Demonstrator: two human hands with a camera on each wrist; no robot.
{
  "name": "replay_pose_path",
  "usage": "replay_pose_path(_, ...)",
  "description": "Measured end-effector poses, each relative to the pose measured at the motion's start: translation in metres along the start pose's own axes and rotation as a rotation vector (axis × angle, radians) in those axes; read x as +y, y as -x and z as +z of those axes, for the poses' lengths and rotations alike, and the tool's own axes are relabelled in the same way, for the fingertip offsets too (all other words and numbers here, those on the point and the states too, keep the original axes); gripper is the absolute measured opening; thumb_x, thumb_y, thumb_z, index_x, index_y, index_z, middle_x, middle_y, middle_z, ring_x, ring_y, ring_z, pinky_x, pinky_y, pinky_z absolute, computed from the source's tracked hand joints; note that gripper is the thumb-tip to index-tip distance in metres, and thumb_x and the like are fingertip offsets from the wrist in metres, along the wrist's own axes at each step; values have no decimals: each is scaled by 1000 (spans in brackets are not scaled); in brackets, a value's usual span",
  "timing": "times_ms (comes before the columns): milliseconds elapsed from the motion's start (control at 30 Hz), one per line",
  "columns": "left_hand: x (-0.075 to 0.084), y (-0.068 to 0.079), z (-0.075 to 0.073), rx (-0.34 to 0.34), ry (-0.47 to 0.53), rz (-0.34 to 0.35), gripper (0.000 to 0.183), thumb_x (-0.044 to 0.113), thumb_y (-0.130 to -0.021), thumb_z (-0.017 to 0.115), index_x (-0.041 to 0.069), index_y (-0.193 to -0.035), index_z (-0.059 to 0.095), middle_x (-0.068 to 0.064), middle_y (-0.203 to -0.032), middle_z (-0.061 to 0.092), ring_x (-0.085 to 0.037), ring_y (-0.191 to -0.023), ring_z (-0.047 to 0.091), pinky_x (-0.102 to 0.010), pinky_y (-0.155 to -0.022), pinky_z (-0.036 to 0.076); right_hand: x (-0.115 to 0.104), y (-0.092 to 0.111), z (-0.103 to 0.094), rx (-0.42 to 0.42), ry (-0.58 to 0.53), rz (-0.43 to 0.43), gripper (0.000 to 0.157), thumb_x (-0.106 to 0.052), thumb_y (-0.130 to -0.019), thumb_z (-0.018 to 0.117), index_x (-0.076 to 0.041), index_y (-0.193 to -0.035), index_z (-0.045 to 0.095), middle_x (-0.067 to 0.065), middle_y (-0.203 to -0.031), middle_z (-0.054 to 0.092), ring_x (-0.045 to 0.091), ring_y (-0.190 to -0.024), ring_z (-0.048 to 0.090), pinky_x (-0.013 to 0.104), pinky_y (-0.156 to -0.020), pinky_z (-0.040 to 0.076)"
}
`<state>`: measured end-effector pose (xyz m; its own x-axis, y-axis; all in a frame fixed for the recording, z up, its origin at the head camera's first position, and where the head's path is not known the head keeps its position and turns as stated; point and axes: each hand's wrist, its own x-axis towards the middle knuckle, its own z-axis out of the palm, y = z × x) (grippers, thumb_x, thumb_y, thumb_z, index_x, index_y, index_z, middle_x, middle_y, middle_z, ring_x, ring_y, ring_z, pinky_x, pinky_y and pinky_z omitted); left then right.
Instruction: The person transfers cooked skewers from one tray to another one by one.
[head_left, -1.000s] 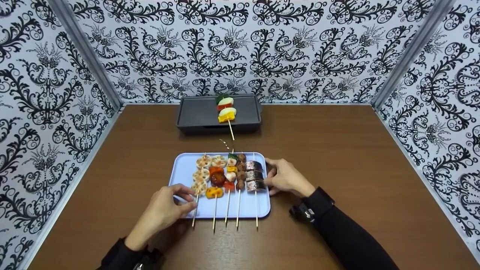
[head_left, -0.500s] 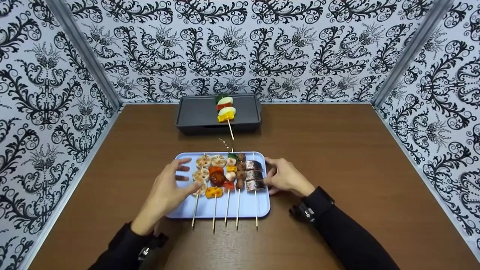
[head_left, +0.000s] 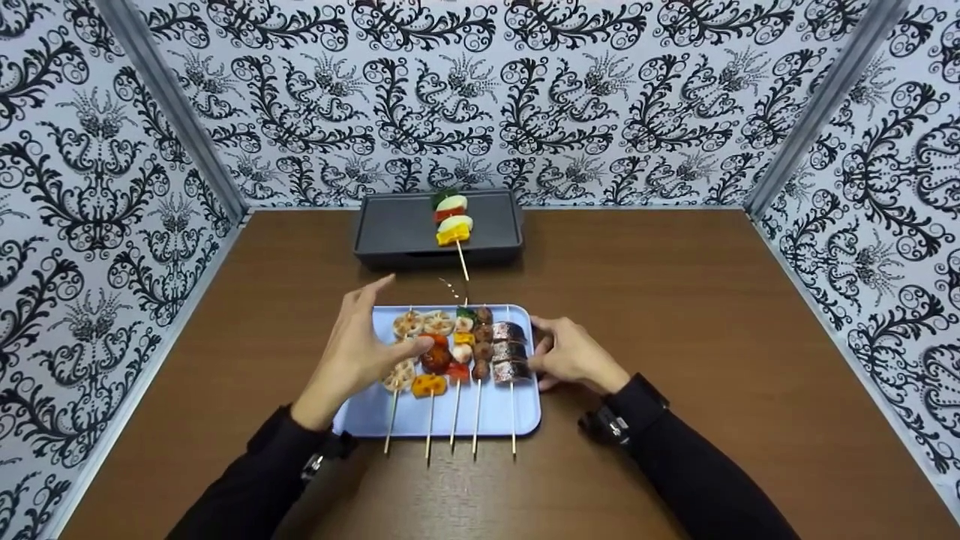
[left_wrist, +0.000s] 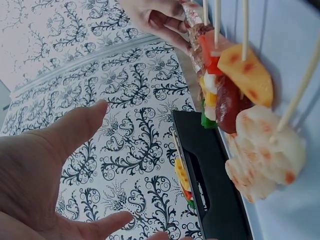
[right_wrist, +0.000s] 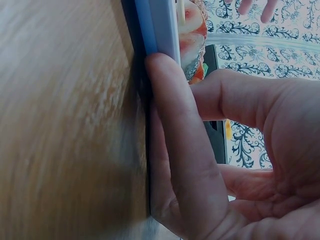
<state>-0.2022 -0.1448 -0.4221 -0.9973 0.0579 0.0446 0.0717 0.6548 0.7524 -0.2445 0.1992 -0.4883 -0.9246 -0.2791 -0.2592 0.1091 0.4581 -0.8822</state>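
Note:
A pale blue tray [head_left: 493, 416] holds several skewers with their sticks over its near edge. At its left lie lotus root slices [head_left: 399, 373]; beside them are a pumpkin and tomato skewer [head_left: 429, 386], a mixed skewer [head_left: 462, 352], a meatball skewer [head_left: 482, 351] and a silvery-skinned fish skewer [head_left: 511, 352]. My left hand [head_left: 351, 360] hovers over the tray's left part, fingers spread, thumb over the tomato, holding nothing; the left wrist view shows its bare palm. At the tray's right edge my right hand [head_left: 574, 354] grips the rim, a finger [right_wrist: 172, 100] against its side.
Behind the tray stands a dark grey grill plate [head_left: 390, 225] on the brown table [head_left: 675, 300]. Across it lies another skewer [head_left: 453, 219] of yellow, white, red and green pieces, its stick pointing at the tray. Patterned walls [head_left: 480, 97] enclose the table's back and sides.
My left hand has left the lotus root skewer's stick, opened its fingers and moved forward and right over the tray. My right hand, the tray and the skewers have stayed in place.

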Motion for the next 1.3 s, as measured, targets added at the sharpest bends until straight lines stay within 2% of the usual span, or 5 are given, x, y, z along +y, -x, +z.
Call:
replay_pose_path(267,3,-19,5,-5,4,40,115,41,-95,100,22,-186,32,-25,-189,26,-50,-174,36,-73,-141,36,2,0,1,3,-8,-20,95,8,-94,83,0,-178,41,10,-94,72,16,-63,75,35,-63,72)
replay_pose_path(533,9,-35,7,-14,14,24,114,42,-97,98,24,-186,30,-25,-190,24,-50,-174,35,-74,-140,35,2,0,0,12,-13,-22,93,8,-94,81,-2,-178,43,9,-93,70,16,-61,75,35,-63,72)
replay_pose_path(700,12,-46,12,-4,16,17,111,43,-98,97,25,-186,30,-23,-189,28,-48,-173,37,-71,-141,37,2,0,1,5,1,-17,95,8,-94,82,-3,-179,41,10,-94,75,16,-61,75,35,-63,72)
replay_pose_path(1000,21,-67,25,50,21,29,110,43,-94,100,26,-183,39,-24,-183,38,-45,-167,44,-67,-139,42,1,0,-1,5,2,-22,96,9,-94,82,-2,-179,40,11,-95,74,16,-63,75,36,-64,72)
replay_pose_path(1300,25,-82,34,47,36,38,102,39,-98,97,25,-182,42,-26,-177,46,-45,-159,52,-64,-133,47,1,1,-1,-4,4,-14,95,8,-95,83,0,-179,39,11,-95,76,17,-66,77,36,-66,73)
